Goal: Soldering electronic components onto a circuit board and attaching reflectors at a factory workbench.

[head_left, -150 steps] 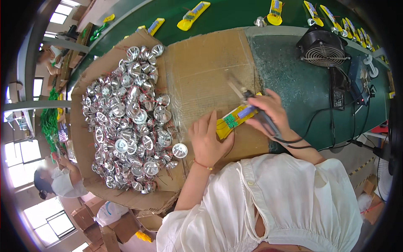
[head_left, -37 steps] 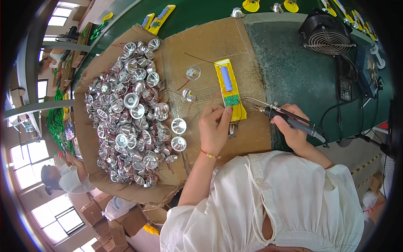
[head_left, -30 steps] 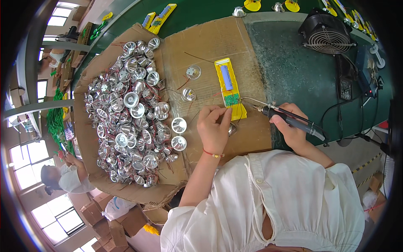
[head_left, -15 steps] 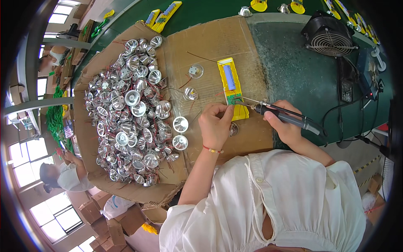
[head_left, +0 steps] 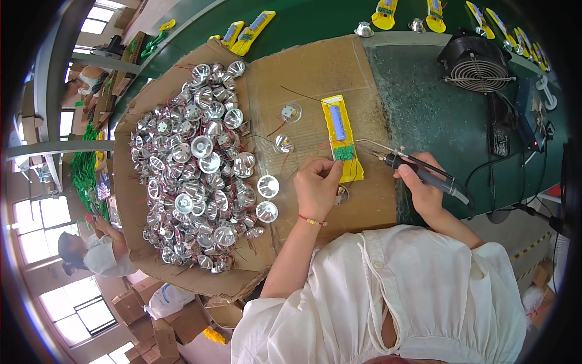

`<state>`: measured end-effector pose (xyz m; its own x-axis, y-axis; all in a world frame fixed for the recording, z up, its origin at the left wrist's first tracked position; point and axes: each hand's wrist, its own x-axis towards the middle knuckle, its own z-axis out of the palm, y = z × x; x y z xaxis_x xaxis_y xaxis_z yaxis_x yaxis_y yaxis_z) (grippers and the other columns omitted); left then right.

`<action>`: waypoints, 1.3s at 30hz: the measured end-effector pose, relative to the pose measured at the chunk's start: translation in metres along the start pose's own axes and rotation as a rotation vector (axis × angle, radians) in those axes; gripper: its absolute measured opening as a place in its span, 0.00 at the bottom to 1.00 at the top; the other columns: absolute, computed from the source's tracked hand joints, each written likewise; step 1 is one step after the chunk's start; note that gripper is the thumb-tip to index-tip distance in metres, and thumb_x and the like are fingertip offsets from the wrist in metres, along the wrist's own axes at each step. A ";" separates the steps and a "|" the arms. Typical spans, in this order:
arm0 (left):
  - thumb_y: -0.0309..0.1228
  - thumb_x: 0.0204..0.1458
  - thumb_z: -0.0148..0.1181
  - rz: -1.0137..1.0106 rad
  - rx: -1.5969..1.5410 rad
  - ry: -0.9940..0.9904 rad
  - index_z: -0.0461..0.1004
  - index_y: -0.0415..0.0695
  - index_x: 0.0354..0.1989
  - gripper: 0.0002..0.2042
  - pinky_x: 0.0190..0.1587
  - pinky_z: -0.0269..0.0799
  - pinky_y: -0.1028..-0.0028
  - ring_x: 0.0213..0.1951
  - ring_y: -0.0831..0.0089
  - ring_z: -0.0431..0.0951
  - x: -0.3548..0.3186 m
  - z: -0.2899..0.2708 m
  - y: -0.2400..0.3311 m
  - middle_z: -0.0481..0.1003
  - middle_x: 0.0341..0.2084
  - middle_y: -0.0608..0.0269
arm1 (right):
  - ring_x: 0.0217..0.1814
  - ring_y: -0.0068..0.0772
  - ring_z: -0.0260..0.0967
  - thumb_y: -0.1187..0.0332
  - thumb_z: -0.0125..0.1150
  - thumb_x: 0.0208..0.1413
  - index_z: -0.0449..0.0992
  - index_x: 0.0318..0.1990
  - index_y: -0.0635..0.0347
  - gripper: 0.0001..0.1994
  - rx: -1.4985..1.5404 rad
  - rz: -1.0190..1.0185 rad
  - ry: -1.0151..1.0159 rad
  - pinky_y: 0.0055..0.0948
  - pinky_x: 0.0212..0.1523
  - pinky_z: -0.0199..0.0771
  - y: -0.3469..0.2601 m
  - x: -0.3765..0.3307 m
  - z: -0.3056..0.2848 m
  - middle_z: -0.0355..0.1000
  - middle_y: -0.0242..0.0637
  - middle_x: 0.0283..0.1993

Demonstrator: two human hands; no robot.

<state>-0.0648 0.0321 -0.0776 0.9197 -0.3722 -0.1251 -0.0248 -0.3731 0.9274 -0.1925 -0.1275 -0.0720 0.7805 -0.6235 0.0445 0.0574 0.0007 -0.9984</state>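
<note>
2 hands meet at the near end of 1 yellow case.

The case (head_left: 343, 139) lies on the cardboard (head_left: 303, 79) with its long axis running away from the person, its green board end nearest. The left hand (head_left: 316, 188) is curled narrow, fingertips pinching at that near end, with a small reflector (head_left: 342, 194) just beside its thumb. The right hand (head_left: 422, 185) is closed around a soldering iron (head_left: 412, 170), whose tip points left toward the board from just to the right. A heap of reflectors (head_left: 197, 176) sits well to the left.
</note>
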 end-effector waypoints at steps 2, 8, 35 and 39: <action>0.25 0.44 0.61 -0.109 -0.025 -0.013 0.73 0.32 0.20 0.08 0.17 0.63 0.78 0.14 0.79 0.69 -0.001 -0.003 0.008 0.71 0.22 0.60 | 0.25 0.18 0.66 0.71 0.59 0.50 0.70 0.31 0.65 0.07 0.007 -0.008 0.009 0.17 0.26 0.64 0.005 0.000 0.001 0.72 0.33 0.25; 0.29 0.41 0.61 0.057 0.125 0.047 0.75 0.38 0.22 0.06 0.24 0.67 0.73 0.20 0.69 0.73 -0.002 -0.002 -0.002 0.71 0.18 0.56 | 0.28 0.21 0.67 0.69 0.57 0.51 0.71 0.33 0.65 0.07 -0.093 0.004 0.099 0.19 0.32 0.65 0.011 -0.002 -0.008 0.70 0.34 0.25; 0.38 0.43 0.58 0.300 0.551 -0.024 0.75 0.40 0.34 0.15 0.35 0.72 0.68 0.31 0.61 0.77 0.211 0.016 0.081 0.75 0.27 0.50 | 0.25 0.20 0.65 0.73 0.59 0.48 0.68 0.30 0.64 0.06 -0.118 -0.056 0.196 0.19 0.28 0.65 0.029 0.015 -0.030 0.70 0.34 0.25; 0.34 0.40 0.62 0.529 0.733 0.155 0.66 0.37 0.46 0.24 0.49 0.65 0.64 0.46 0.54 0.69 0.284 0.007 0.071 0.69 0.42 0.47 | 0.26 0.25 0.63 0.77 0.59 0.45 0.67 0.31 0.64 0.07 -0.169 -0.096 0.078 0.23 0.28 0.64 0.025 0.014 -0.037 0.67 0.38 0.27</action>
<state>0.1920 -0.1056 -0.0497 0.7584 -0.5498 0.3501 -0.6516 -0.6519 0.3877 -0.2032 -0.1652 -0.0982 0.7255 -0.6732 0.1432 0.0185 -0.1889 -0.9818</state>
